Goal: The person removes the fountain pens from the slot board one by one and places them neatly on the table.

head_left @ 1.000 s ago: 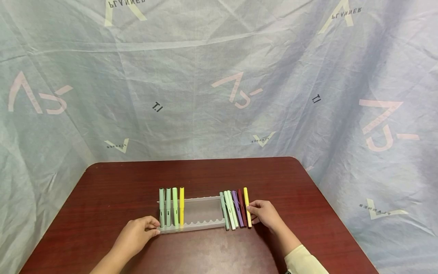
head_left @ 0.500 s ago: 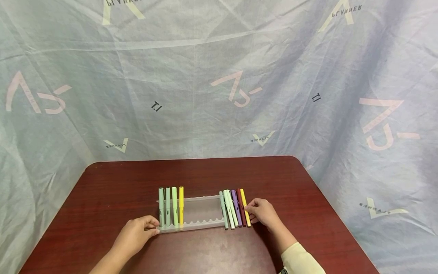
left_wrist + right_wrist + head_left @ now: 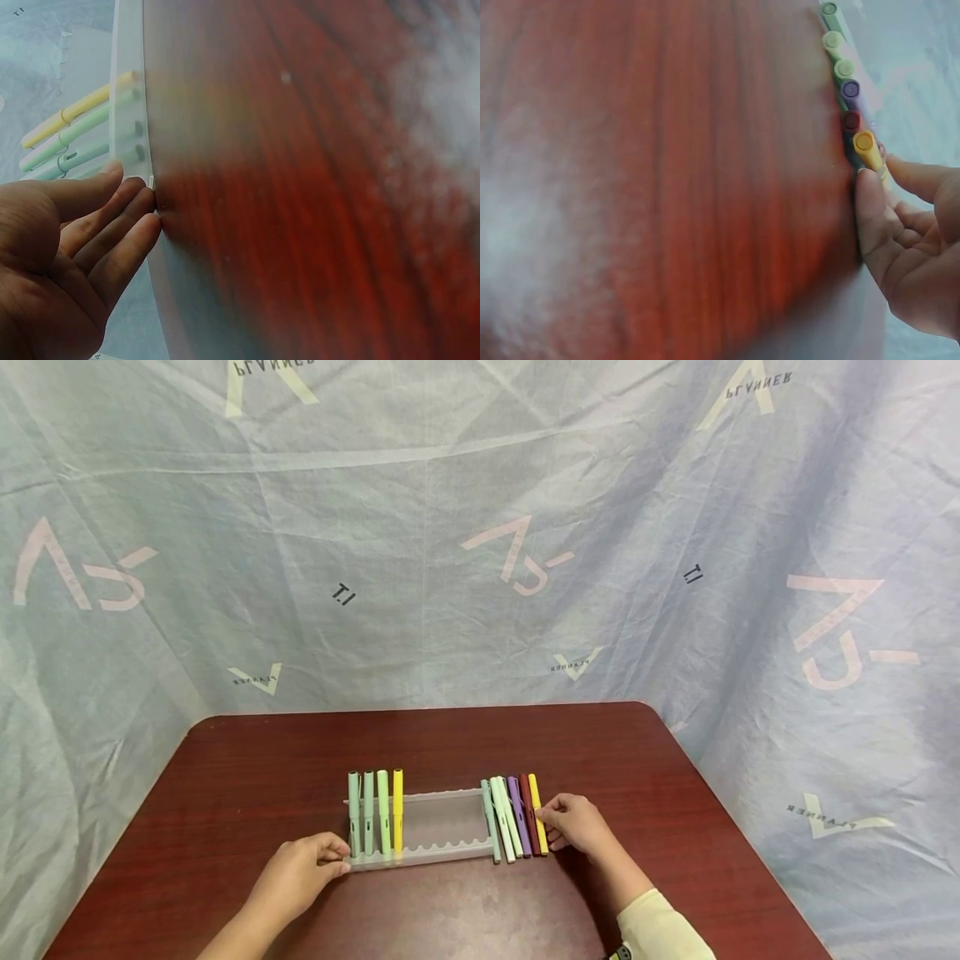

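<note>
A clear plastic pen tray (image 3: 450, 853) with notched rims lies on the table. Two grey-green pens (image 3: 368, 814), a light green pen (image 3: 385, 814) and a yellow pen (image 3: 398, 810) rest in its left notches. My left hand (image 3: 300, 870) holds the tray's near left corner between thumb and fingers. Right of the tray lie a grey-green pen (image 3: 491, 822), two pale green pens (image 3: 506, 818), a purple pen (image 3: 519, 817) and a dark red pen (image 3: 529, 814), side by side. Outermost is another yellow pen (image 3: 865, 142), which my right hand (image 3: 579, 827) pinches, close against the dark red one.
The dark red wooden table (image 3: 465, 739) extends behind and in front of the tray. Grey printed cloth (image 3: 420, 568) hangs around its back and sides. A pale sleeve (image 3: 663, 927) covers the right forearm.
My right hand has shifted slightly left, bringing the outer yellow pen in against the dark red pen. Over the last half second little moves. The left hand stays at the tray corner.
</note>
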Motion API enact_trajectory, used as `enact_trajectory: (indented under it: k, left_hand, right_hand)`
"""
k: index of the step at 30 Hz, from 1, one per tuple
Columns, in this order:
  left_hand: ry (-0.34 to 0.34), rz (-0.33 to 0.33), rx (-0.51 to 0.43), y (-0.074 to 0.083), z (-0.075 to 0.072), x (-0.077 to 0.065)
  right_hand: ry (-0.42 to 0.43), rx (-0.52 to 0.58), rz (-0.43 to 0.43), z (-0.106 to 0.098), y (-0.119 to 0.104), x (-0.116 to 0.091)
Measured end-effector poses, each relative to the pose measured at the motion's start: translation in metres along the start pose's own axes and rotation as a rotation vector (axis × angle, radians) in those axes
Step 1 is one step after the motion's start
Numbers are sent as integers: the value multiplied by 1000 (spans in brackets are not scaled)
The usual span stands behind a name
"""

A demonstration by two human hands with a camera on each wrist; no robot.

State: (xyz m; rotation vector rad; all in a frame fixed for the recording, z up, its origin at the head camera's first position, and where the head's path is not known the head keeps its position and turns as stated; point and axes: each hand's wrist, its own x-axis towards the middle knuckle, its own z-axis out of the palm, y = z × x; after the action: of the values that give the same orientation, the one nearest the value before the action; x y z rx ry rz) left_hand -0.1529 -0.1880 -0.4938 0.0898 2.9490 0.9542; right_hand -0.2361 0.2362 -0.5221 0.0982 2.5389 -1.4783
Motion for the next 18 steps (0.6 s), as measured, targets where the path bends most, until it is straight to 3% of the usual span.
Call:
enact_trajectory:
  k: [5,9,12,14,18]
  left_hand:
    - [8,5,0,0,1,1]
    - [12,20,-2,0,1,1]
    - [12,29,0,0,0,0]
    - [10,21,0,0,0,0]
    - [5,16,-1,0,0,0]
  right_hand:
    - [4,-97,3,-5,-7,-2]
    - [73,-178,-31,-8,-14,-1]
    - [94,-140,-89,-8,-23,0]
    - [48,-72,-144,-7,-32,-1]
    - [-148,41,-246,-2,-56,-9]
